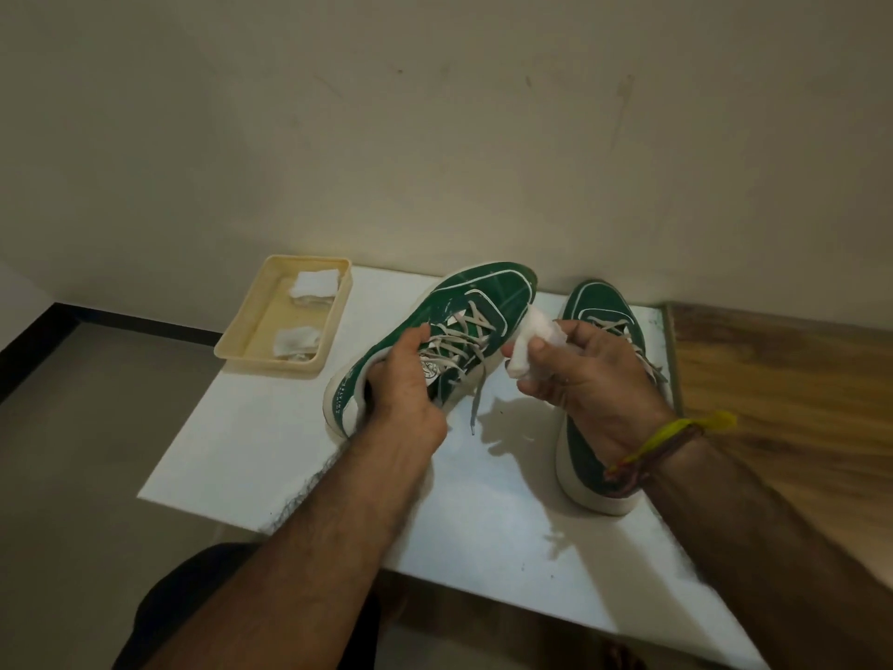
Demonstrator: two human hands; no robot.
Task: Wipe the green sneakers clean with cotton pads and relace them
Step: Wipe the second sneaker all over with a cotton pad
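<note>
My left hand [403,379] grips a green sneaker [488,292] by its collar and tongue, holding it tilted with the toe pointing away. Its pale laces are threaded and one end dangles loose toward the board. My right hand [580,374] pinches a white cotton pad [536,333] just right of that sneaker's side, close to it or touching. The second green sneaker [597,302] stands on the white board behind my right hand, which partly hides it.
A white board [270,437] serves as the work surface. On its far left corner sits a beige tray [241,348] holding two cotton pads [316,282]. A wooden surface [783,379] lies to the right, a wall directly behind.
</note>
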